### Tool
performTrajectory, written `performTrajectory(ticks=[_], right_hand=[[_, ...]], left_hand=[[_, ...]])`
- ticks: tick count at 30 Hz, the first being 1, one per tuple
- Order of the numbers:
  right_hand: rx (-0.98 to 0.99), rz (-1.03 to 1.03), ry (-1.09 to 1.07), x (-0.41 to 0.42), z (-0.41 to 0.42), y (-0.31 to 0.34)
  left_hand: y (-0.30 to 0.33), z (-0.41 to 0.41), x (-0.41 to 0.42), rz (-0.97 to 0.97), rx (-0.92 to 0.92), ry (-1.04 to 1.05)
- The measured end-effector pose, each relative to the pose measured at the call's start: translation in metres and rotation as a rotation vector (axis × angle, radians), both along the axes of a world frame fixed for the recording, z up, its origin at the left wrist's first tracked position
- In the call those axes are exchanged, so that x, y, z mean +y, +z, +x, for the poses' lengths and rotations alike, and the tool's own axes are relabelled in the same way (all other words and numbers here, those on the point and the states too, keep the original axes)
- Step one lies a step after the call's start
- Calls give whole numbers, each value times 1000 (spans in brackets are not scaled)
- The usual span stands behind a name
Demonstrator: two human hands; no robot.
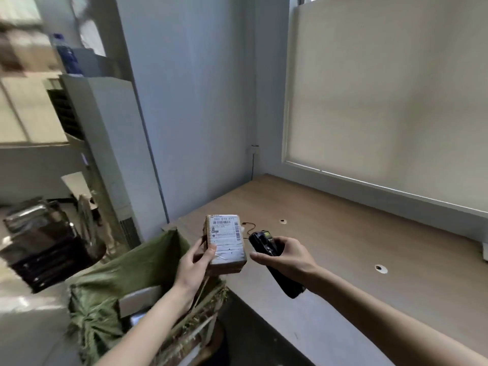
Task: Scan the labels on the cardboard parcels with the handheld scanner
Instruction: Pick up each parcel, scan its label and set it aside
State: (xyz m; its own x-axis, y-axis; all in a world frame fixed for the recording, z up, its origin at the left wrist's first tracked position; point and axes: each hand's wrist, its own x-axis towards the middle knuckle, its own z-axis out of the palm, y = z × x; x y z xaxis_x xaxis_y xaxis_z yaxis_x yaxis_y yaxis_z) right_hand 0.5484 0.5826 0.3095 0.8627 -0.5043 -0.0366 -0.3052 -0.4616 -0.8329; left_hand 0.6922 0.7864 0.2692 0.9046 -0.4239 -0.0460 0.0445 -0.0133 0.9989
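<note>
Lower centre: the left hand gripped the labelled cardboard parcel, label up; just right, apart from it, the right hand curled around the black handheld scanner above the wooden table.

Both bare forearms reach forward, left hand gripping a small brown cardboard parcel, right hand curled around a black handheld scanner.

Brown cardboard parcel, matt, with glossy tape and a white paper label. Black plastic scanner, slightly shiny. Smooth matt wood-look desk. Coarse green woven sack, frayed at the edge.
</note>
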Motion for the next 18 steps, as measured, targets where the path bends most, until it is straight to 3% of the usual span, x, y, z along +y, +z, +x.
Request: performTrajectory(ticks=[10,18], right_hand=[[59,-43,183,108,204,-41],[145,-73,190,143,296,-93]], left_hand=[[-48,155,128,127,-17,209],[-124,236,169,217,44,230]])
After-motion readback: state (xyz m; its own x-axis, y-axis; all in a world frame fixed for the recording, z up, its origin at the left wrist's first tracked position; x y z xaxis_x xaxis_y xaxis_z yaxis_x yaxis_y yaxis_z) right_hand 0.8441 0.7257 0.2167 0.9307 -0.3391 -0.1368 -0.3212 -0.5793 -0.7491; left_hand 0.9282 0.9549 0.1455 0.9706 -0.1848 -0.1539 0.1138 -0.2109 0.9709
